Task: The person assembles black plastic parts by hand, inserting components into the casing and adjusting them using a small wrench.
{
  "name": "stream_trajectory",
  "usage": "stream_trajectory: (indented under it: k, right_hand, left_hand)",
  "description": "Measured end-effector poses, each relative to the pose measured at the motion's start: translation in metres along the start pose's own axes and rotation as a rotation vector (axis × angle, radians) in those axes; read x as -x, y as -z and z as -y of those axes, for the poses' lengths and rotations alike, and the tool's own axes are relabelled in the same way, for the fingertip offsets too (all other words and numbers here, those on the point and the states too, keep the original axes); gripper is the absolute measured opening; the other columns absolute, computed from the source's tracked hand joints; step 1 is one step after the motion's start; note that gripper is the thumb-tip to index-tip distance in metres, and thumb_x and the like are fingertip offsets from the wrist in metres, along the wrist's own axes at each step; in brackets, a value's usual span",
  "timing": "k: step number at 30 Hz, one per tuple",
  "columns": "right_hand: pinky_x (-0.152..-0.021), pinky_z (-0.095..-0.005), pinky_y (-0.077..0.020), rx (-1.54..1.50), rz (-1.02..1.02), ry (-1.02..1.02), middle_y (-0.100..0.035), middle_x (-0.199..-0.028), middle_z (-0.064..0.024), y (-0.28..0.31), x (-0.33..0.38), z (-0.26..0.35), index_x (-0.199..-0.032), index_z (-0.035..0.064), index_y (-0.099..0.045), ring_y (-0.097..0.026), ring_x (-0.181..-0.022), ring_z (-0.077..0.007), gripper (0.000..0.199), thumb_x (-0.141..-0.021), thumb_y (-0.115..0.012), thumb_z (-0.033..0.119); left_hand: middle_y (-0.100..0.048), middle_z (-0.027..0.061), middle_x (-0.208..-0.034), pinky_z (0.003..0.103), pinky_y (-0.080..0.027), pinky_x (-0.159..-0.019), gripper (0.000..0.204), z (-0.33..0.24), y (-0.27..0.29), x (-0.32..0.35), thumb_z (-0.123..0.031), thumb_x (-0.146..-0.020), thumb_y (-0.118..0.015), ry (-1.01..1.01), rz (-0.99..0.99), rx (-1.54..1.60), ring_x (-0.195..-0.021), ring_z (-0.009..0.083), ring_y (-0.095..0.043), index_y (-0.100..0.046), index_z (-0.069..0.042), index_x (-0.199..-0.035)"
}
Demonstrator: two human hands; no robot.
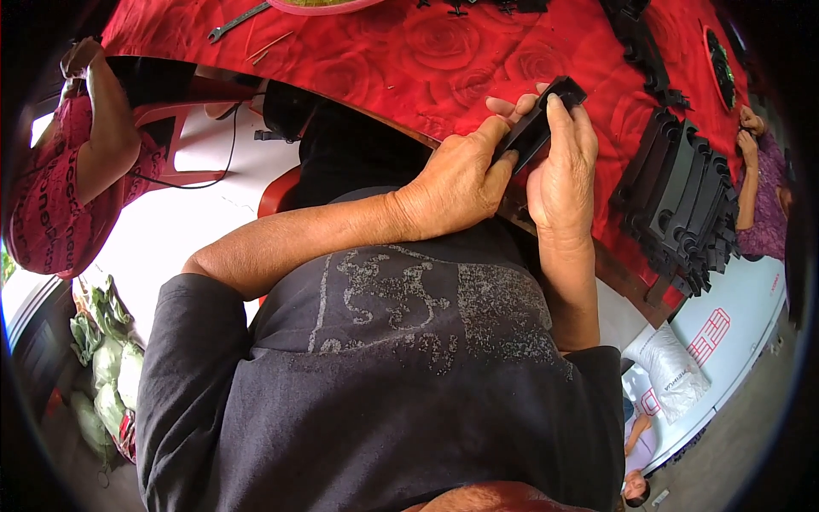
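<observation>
Above the near edge of the red table, I hold a long black plastic part [535, 130] with a hollow, channel-like shape, tilted with its far end to the right. My left hand [461, 183] grips its near end, the thumb pressed on it and the fingers wrapped behind. My right hand [563, 162] closes on it from the right, its fingers fairly straight along the far end. To the right, a stack of similar long dark plastic parts [674, 200] with rounded notches lies at the table edge.
A rose-patterned red cloth [426, 64] covers the table. At its far left lie an open-ended wrench [237, 23] and thin sticks [271, 47], beside a pink-rimmed basket [328, 8]. More black parts [640, 51] lie far right. People [102, 145] sit left and right.
</observation>
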State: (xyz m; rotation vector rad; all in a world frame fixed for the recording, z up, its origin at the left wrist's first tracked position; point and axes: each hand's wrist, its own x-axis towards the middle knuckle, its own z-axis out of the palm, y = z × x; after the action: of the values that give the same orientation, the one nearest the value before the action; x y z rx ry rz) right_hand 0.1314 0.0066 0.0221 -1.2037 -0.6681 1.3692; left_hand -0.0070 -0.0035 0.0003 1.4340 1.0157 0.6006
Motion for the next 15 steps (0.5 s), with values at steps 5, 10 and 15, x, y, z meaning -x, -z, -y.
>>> stream_trajectory:
  k: [5,10,15]
  right_hand:
    - [-0.092,-0.0418,-0.0531,0.022,0.011,0.033,-0.065,-0.094,-0.011,0.0,-0.0023,-0.0012,-0.117,-0.002,-0.054,-0.071,-0.096,-0.0356,0.025,-0.106,-0.048,0.019]
    - [-0.087,-0.0392,-0.0548,0.044,0.034,0.073,-0.064,-0.093,-0.0107,-0.0027,-0.0029,0.0018,-0.118,-0.0018,-0.05,-0.072,-0.094,-0.0324,0.024,-0.107,-0.045,0.019]
    - [-0.083,-0.0368,-0.057,0.048,0.037,0.082,-0.062,-0.092,-0.01,-0.0043,-0.0036,0.0016,-0.118,-0.0015,-0.046,-0.072,-0.092,-0.0294,0.022,-0.107,-0.043,0.018]
  left_hand:
    - [-0.066,0.0162,-0.07,0.035,-0.054,-0.053,0.028,-0.0024,0.0012,-0.0033,-0.013,-0.101,-0.052,0.054,-0.01,0.026,-0.056,0.0219,-0.068,-0.048,0.005,-0.122]
    - [-0.062,0.0267,-0.067,0.049,-0.051,-0.059,0.023,-0.0081,-0.0001,-0.0065,-0.015,-0.096,-0.059,0.02,-0.082,0.026,-0.068,0.0442,-0.067,-0.052,0.004,-0.104]
    - [-0.062,0.0269,-0.067,0.049,-0.051,-0.058,0.024,-0.0058,-0.0014,-0.0083,-0.019,-0.097,-0.059,0.027,-0.094,0.037,-0.068,0.0439,-0.067,-0.054,0.005,-0.101]
